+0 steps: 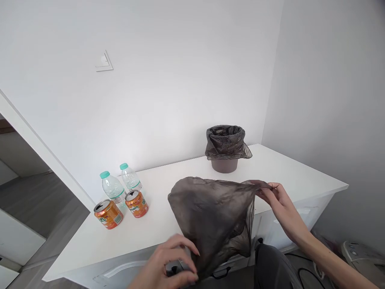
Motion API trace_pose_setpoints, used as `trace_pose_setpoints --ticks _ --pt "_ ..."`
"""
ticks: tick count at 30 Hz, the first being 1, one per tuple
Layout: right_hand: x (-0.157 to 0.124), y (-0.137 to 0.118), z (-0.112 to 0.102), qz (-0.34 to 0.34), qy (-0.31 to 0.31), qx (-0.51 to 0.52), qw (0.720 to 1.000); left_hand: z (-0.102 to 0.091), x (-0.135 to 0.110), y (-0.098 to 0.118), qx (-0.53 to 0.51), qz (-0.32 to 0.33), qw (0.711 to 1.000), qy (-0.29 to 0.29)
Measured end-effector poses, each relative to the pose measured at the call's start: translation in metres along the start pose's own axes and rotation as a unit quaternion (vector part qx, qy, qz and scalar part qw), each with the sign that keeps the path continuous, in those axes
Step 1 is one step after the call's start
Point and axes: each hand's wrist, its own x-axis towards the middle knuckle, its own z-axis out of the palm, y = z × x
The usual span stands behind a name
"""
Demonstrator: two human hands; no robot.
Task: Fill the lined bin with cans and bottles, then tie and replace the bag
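A thin dark grey plastic bag hangs spread in the air over the front edge of the white table. My right hand pinches the bag's upper right corner with closed fingers. Low in front, my left hand curls its fingers on the bag's lower left edge. A small black object sits under that hand; I cannot make out what it is.
A small bin lined with a dark bag stands at the back of the table. At the left stand two water bottles with teal caps and two orange drink cans. Walls close the back and right.
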Motion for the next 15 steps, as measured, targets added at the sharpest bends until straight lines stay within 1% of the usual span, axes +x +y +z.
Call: trace_pose_setpoints --ticks 1,2,3,4,5,6,7,8,10,13,15 --pt "0.002 0.008 -0.005 0.026 -0.007 0.030 0.999 -0.002 0.002 0.001 -0.021 -0.007 1.000 -0.005" --pt "0.004 0.015 -0.011 0.048 -0.014 0.067 0.996 -0.005 0.007 0.000 -0.041 -0.021 0.999 0.025" --pt "0.008 0.021 -0.016 0.067 -0.024 0.108 0.992 -0.010 0.015 -0.004 -0.059 -0.040 0.994 0.083" --pt "0.012 0.027 -0.022 0.085 -0.036 0.148 0.985 -0.015 0.025 -0.010 -0.077 -0.064 0.982 0.160" --pt "0.017 0.032 -0.027 0.103 -0.050 0.185 0.976 -0.021 0.037 -0.018 -0.092 -0.090 0.964 0.234" --pt "0.022 0.037 -0.033 0.121 -0.064 0.214 0.967 -0.026 0.050 -0.025 -0.110 -0.110 0.945 0.287" --pt "0.026 0.041 -0.038 0.134 -0.073 0.235 0.960 -0.030 0.063 -0.033 -0.133 -0.125 0.931 0.315" --pt "0.030 0.045 -0.044 0.142 -0.079 0.249 0.955 -0.032 0.076 -0.041 -0.152 -0.136 0.924 0.322" --pt "0.035 0.052 -0.053 0.144 -0.085 0.258 0.952 -0.031 0.100 -0.052 -0.181 -0.147 0.925 0.300" --pt "0.037 0.060 -0.060 0.136 -0.098 0.246 0.955 -0.018 0.128 -0.063 -0.206 -0.148 0.937 0.241" --pt "0.036 0.063 -0.062 0.138 -0.105 0.234 0.957 -0.006 0.141 -0.067 -0.224 -0.138 0.942 0.209"
